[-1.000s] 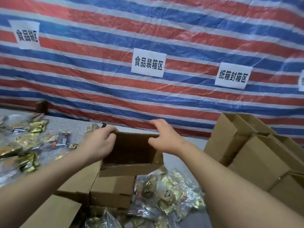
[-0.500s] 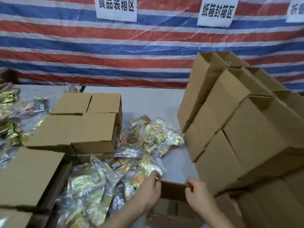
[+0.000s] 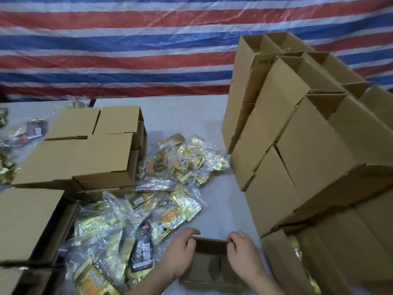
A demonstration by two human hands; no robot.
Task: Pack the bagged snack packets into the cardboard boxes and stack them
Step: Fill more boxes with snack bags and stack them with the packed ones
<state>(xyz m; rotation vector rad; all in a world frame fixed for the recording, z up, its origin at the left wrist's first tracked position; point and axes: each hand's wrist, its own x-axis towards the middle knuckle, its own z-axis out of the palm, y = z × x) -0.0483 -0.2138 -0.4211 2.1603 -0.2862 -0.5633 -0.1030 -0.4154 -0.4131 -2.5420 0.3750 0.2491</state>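
Box (image 3: 209,265): plain brown cardboard, top open, no legible writing. Left hand (image 3: 180,250) and right hand (image 3: 244,254) each grip its far rim. Gold packets (image 3: 170,220) lie beside it.

An open box (image 3: 209,262) sat between the left hand (image 3: 180,251) and right hand (image 3: 244,255); snack bags (image 3: 136,222) lay left of them, stacked boxes (image 3: 308,145) right.
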